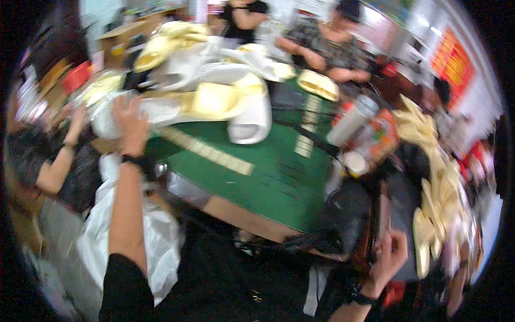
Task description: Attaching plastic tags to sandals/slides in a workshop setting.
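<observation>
The picture is smeared by motion. My left hand [130,119] reaches forward with fingers stretched out, touching or just over a white slipper [105,116] at the left of the green table [257,188]. Beside it lie a white slipper with a pale yellow strap [214,101] and another white slipper [250,124]. At the lower right my right hand [390,258] is closed, fingers curled. A thin brownish upright strip [384,212] rises just above its fingers; I cannot tell whether the hand grips it.
White and yellow slippers pile up at the far left [177,51]. Pale yellow slipper parts [437,204] line the right. A light-coloured cylinder [352,121] stands by the table's right side. A white plastic bag [161,241] hangs below the left. Other people work left and across.
</observation>
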{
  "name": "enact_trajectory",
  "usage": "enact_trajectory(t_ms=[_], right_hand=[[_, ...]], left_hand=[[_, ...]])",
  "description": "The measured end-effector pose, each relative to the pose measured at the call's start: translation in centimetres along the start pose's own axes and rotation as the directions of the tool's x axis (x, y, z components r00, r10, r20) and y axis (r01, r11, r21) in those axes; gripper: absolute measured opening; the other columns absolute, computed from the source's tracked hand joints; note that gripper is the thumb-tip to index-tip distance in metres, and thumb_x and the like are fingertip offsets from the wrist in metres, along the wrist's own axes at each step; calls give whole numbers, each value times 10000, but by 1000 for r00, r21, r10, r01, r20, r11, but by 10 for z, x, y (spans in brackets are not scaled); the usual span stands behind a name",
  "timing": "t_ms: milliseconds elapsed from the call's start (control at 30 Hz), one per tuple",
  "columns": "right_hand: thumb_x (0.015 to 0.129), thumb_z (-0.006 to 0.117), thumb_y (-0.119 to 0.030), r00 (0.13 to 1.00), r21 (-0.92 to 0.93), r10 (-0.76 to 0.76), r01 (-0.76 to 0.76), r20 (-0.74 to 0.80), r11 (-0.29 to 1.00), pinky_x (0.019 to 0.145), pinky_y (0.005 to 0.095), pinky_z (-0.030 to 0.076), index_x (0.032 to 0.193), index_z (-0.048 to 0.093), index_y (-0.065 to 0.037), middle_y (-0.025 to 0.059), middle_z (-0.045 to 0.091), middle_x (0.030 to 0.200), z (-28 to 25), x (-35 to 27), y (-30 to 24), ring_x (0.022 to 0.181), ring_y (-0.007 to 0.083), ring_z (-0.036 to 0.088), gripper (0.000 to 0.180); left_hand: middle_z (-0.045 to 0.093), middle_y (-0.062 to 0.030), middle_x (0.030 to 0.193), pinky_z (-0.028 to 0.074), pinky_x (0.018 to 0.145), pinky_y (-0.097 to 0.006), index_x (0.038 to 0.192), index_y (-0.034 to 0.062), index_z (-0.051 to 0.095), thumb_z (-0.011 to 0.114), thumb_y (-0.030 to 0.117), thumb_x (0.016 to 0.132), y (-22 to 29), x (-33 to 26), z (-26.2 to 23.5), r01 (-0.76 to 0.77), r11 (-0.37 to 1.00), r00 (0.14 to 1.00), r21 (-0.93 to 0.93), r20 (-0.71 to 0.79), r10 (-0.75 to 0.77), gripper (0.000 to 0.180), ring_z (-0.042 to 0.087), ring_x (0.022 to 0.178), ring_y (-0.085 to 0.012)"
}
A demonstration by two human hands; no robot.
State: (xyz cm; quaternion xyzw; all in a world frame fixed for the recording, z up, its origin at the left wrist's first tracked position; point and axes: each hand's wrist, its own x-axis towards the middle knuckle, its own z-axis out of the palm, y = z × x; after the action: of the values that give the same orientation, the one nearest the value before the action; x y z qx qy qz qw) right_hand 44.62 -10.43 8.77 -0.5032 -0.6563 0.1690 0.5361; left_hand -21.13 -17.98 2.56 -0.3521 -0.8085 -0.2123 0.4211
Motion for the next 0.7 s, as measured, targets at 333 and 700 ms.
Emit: enact_trajectory(t_ms=[333, 700], right_hand=[[990, 543, -126, 951, 23, -37, 47, -306, 999, 481, 207, 414, 885, 561, -22, 37, 583, 718, -113, 60, -37, 522, 107, 567, 149], [904, 669, -302, 832, 160, 365, -328, -417, 931, 742, 334, 444, 1179, 613, -90, 19, 607, 1126, -263, 222, 170, 978, 140, 521, 351]], left_hand=[[622, -153, 1182, 383, 1036, -458, 1361, 196, 525, 664, 206, 843, -48, 4, 41, 138, 968, 942, 208, -331, -63, 536, 543, 1158, -337], [695, -142, 1032, 478, 879, -417, 1061, 53, 666, 661, 87, 825, -35, -36, 58, 143, 909, 908, -392, 416, 36, 239, 639, 999, -318]])
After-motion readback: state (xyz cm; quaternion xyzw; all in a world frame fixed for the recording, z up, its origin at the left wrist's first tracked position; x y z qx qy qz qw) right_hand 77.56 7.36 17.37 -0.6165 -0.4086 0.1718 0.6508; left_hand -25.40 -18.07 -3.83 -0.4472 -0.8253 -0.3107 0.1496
